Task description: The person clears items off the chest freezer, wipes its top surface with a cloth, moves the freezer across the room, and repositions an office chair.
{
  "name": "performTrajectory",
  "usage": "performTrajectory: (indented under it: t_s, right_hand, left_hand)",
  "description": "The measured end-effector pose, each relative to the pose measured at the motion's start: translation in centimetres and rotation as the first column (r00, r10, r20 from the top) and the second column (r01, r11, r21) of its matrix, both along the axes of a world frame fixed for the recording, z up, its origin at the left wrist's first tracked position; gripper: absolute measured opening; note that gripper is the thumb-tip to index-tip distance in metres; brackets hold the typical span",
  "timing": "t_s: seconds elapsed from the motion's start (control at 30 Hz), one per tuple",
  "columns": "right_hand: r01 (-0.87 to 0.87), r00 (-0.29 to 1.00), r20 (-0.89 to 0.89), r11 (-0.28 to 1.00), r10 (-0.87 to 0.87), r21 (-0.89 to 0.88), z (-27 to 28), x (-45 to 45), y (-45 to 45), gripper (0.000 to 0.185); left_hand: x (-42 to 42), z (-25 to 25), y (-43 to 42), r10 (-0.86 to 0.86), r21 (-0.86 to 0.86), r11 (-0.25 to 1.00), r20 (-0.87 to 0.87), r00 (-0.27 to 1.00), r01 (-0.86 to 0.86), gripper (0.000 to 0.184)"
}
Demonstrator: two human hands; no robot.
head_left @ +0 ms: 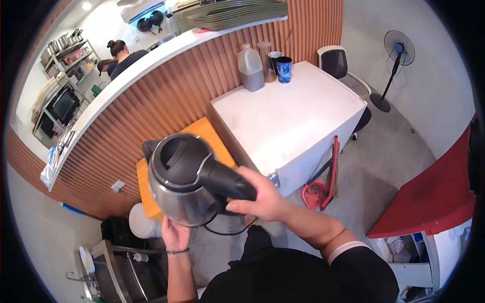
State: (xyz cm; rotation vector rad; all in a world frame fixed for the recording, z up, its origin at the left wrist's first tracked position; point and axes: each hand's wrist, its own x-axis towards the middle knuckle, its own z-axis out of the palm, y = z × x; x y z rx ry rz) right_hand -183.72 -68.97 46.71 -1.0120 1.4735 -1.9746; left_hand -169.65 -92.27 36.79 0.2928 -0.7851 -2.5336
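Note:
An electric kettle (177, 169) with a brushed steel body and black lid is held up in front of me, over a wooden-topped table. Wrapped round its black handle is my right hand (262, 197). My left hand (175, 235), with a bracelet at the wrist, supports the kettle from below at its base; those fingers are partly hidden by the kettle. A black cord (222, 233) hangs in a loop below it. The orange wooden tabletop (144, 184) shows behind the kettle.
A white chest (288, 126) stands ahead, bearing a plastic jug (251, 70) and a blue cup (284, 70). A red dustpan (315, 195) leans by it. A white bucket (143, 220) is at left, a fan (399, 50) at right. A person (124, 58) is behind the counter.

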Motion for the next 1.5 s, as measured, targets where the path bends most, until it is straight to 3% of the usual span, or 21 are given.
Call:
performTrajectory:
  t_s: [0.03,0.2,0.27,0.37,0.4,0.43,0.6,0.73,0.83,0.87,0.9,0.97,1.03,1.17,1.23,1.27,1.3,1.37,1.4,1.47,1.5]
  right_hand:
    - [0.079,0.993,-0.091,0.997,-0.081,-0.027,0.5,-1.7,-0.3,0.04]
    - [0.274,0.943,-0.189,0.962,-0.273,-0.02,3.1,-10.4,-2.4,0.034]
    - [0.346,0.922,-0.188,0.938,-0.338,0.009,3.5,-13.9,-3.8,0.033]
    - [0.408,0.909,-0.126,0.91,-0.398,0.069,3.0,-19.0,-7.2,0.033]
    - [0.421,0.907,-0.051,0.901,-0.418,0.103,2.5,-20.7,-8.3,0.034]
    - [0.437,0.9,-0.054,0.893,-0.433,0.106,1.4,-22.7,-9.5,0.034]
    - [0.552,0.834,-0.223,0.77,-0.505,0.32,-3.4,-31.2,-14.9,0.044]
    - [0.585,0.81,-0.281,0.681,-0.515,0.441,-4.2,-37.4,-17.4,0.042]
    - [0.575,0.81,-0.192,0.689,-0.554,0.44,-5.1,-40.6,-18.0,0.051]
    - [0.556,0.823,-0.138,0.733,-0.551,0.392,-5.3,-41.1,-18.0,0.051]
    - [0.555,0.823,-0.132,0.73,-0.553,0.399,-5.7,-41.5,-18.0,0.051]
    - [0.558,0.819,-0.088,0.749,-0.568,0.358,-6.4,-41.9,-18.1,0.049]
    - [0.565,0.815,-0.109,0.739,-0.569,0.368,-7.2,-42.2,-18.6,0.047]
    - [0.554,0.826,-0.174,0.717,-0.536,0.424,-7.5,-42.5,-19.7,0.037]
    - [0.545,0.829,-0.165,0.708,-0.534,0.449,-7.5,-43.0,-19.8,0.04]
    - [0.58,0.812,-0.249,0.68,-0.528,0.449,-7.7,-43.4,-19.7,0.042]
    - [0.615,0.789,-0.331,0.651,-0.518,0.445,-7.8,-43.7,-19.7,0.045]
    - [0.627,0.778,-0.385,0.593,-0.496,0.505,-6.7,-44.5,-19.1,0.049]
    - [0.639,0.769,-0.442,0.53,-0.462,0.557,-6.0,-44.7,-18.6,0.052]
    - [0.621,0.782,-0.462,0.472,-0.418,0.626,-4.6,-44.5,-17.8,0.056]
    - [0.597,0.801,-0.478,0.427,-0.36,0.68,-4.3,-44.4,-17.7,0.06]
  left_hand:
    - [-3.1,0.1,-0.8,-0.044,0.03,0.999,-0.022,0.999,0.044,0.035]
    - [-19.1,-0.5,-3.7,-0.245,0.039,0.966,-0.179,0.953,0.255,0.036]
    - [-24.6,-0.3,-4.3,-0.393,0.145,0.897,-0.17,0.904,0.418,0.036]
    - [-33.0,-2.9,-7.3,-0.505,0.136,0.836,-0.188,0.842,0.532,0.035]
    - [-35.3,-3.0,-8.3,-0.504,0.168,0.845,-0.07,0.861,0.508,0.034]
    - [-37.7,-3.6,-9.4,-0.518,0.171,0.835,-0.073,0.852,0.523,0.034]
    - [-48.1,-9.4,-13.4,-0.533,0.268,0.824,0.066,0.843,0.5,0.031]
    - [-54.1,-10.5,-14.8,-0.504,0.289,0.844,0.137,0.852,0.453,0.033]
    - [-58.1,-11.8,-15.7,-0.492,0.277,0.862,0.253,0.833,0.425,0.034]
    - [-59.4,-12.2,-16.0,-0.345,0.021,0.927,0.437,0.83,0.374,0.036]
    - [-60.6,-13.3,-16.4,-0.152,-0.242,0.908,0.568,0.809,0.341,0.038]
    - [-61.5,-15.9,-18.1,-0.216,-0.238,0.882,0.562,0.798,0.406,0.044]
    - [-60.8,-16.1,-18.5,0.024,-0.654,0.693,0.442,0.897,0.303,0.032]
    - [-58.6,-16.5,-18.6,0.083,-0.661,0.637,0.57,0.818,0.396,0.028]
    - [-56.6,-15.2,-17.4,-0.218,-0.371,0.802,0.549,0.807,0.469,0.026]
    - [-55.9,-15.3,-16.3,-0.241,-0.369,0.827,0.447,0.861,0.424,0.026]
    - [-55.4,-15.4,-15.6,-0.269,-0.415,0.811,0.363,0.892,0.413,0.029]
    - [-56.1,-16.1,-13.4,-0.104,-0.613,0.749,0.267,0.958,0.252,0.034]
    - [-56.5,-15.6,-13.0,-0.113,-0.61,0.747,0.273,0.955,0.263,0.034]
    - [-56.5,-14.5,-11.4,0.071,-0.809,0.561,0.26,0.963,0.177,0.045]
    - [-56.3,-14.4,-11.2,0.064,-0.809,0.557,0.268,0.961,0.188,0.045]
